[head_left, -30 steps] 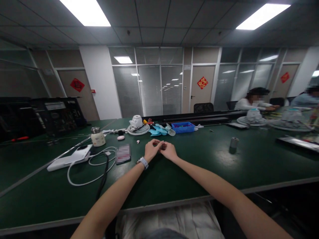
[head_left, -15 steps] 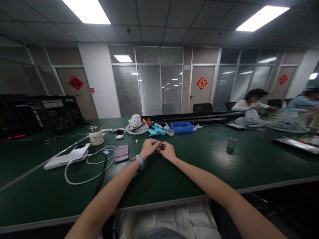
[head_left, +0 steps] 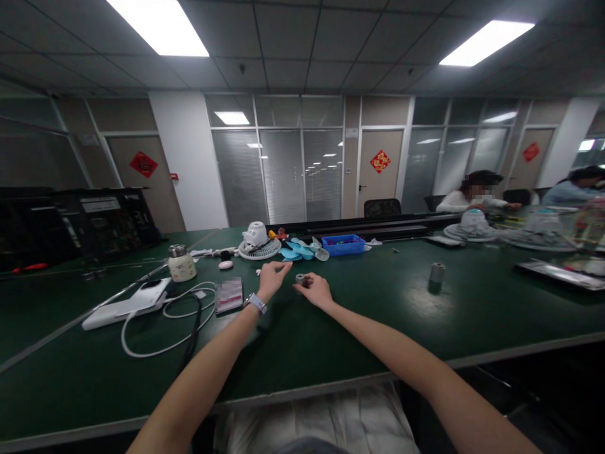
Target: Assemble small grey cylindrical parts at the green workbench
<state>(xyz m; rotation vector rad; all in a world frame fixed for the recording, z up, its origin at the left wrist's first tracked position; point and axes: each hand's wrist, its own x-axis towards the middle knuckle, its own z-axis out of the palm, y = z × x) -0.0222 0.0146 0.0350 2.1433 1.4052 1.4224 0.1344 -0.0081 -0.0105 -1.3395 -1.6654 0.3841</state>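
Note:
My right hand (head_left: 317,290) is closed around a small grey metal cylinder (head_left: 300,279), held upright near the middle of the green table; its top shows a round opening. The fingers hide part of its side. To its left, my left hand (head_left: 273,280) is apart from the cylinder, with a light-banded watch (head_left: 258,303) on the wrist. Its thumb and fingertips come together in a pinch; anything between them is too small to make out. A second, similar metal cylinder (head_left: 437,272) stands on the table well to the right.
Beyond my hands are blue fan blades (head_left: 297,250), a white fan housing (head_left: 256,236) and a blue bin (head_left: 343,244). On the left lie a phone (head_left: 229,295), a white cable (head_left: 142,356), a power bank (head_left: 127,306) and a bottle (head_left: 182,265). Two people sit at the far right.
My left hand has drawn away from the cylinder to the left. My right hand keeps hold of the cylinder, which now shows upright. The view has tilted up slightly.

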